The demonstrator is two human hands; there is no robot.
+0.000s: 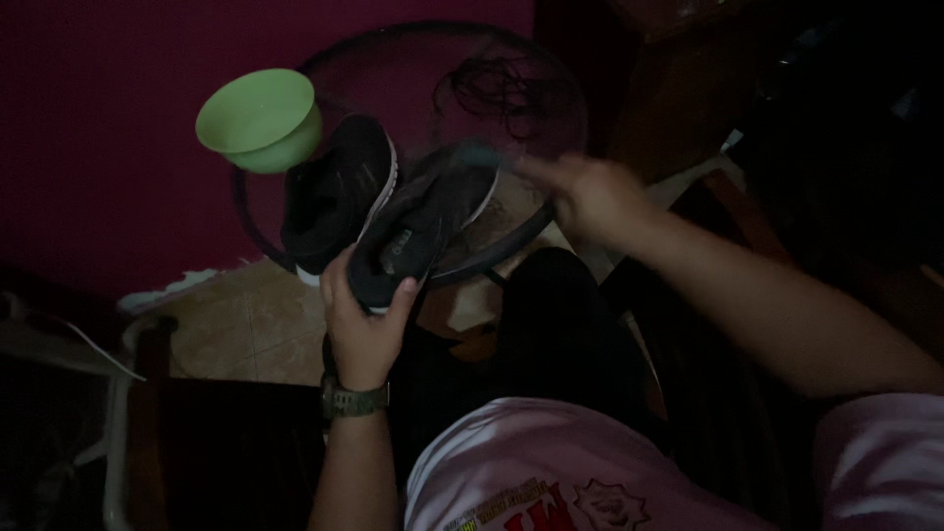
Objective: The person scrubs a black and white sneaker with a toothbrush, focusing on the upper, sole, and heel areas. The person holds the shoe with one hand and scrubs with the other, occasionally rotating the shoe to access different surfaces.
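head view: pretty dark, looking down at a lap and a small round glass table (551,221)
left hand (362,329): wrapped round the heel end of a black shoe (418,231), thumb on one side and fingers on the other, so it's closed on it; watch on the wrist
shoe: held up over the near edge of the table, toe pointing away, white sole edge showing
right hand (580,197): blurry, out past the toe of the shoe over the table rim; honestly can't tell how open it is or if it's got anything
second shoe (334,192): same black kind, lying on the table just left of the held one, looks like they're touching
bowl (261,118): green, at the far left edge of the table, close to the second shoe
laces (501,88): dark tangled pile at the back of the table, apart from the shoes
handling guess: a sneaker like this should be light, soft fabric upper that squashes, stiffer sole; heel or sole is the solid place to grab, not slippery, not fragile
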